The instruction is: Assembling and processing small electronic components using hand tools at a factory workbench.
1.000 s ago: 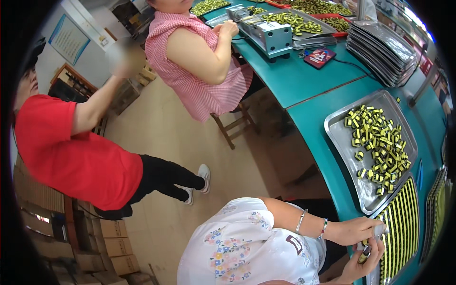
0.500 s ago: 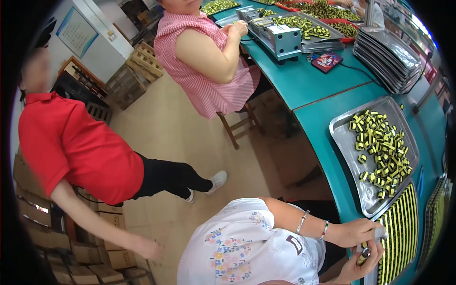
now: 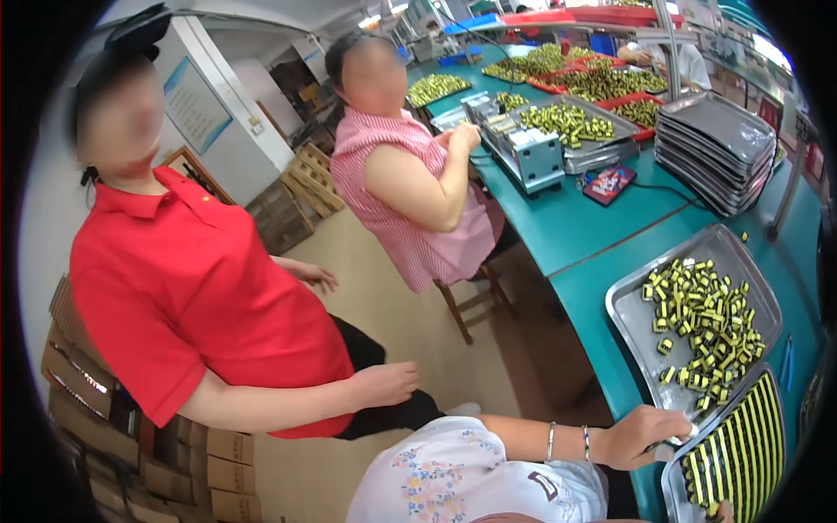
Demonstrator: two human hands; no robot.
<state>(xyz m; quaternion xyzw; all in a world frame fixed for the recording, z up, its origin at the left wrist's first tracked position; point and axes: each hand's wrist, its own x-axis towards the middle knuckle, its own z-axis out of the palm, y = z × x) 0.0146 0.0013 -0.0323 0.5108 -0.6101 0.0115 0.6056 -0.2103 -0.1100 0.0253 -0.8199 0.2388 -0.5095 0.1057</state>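
Observation:
My left hand [image 3: 641, 436], with two bracelets on the wrist, reaches over the rims where two metal trays meet. Its index finger and thumb stand apart, their tips covered in pale caps, and nothing shows between them. Beside it, the nearer tray [image 3: 673, 497] carries small black-and-yellow parts [image 3: 737, 453] set in tight straight rows. Beyond lies a larger metal tray [image 3: 632, 305] with a loose heap of similar black-and-yellow components [image 3: 711, 327]. Of my right hand [image 3: 724, 514], only fingertips show at the lower edge, by the rows; the rest is cut off.
A blue tool [image 3: 788, 362] lies right of the trays on the green table [image 3: 602, 235]. Farther off are stacked metal trays [image 3: 715, 148] and a metal machine [image 3: 523, 152] where a person in pink checks [image 3: 410, 192] sits. A person in red [image 3: 209, 305] stands close at left.
The view has swung, showing more of the room. My hands, earlier together around a small dark part, have separated; my right is nearly out of view. The person in red has come closer.

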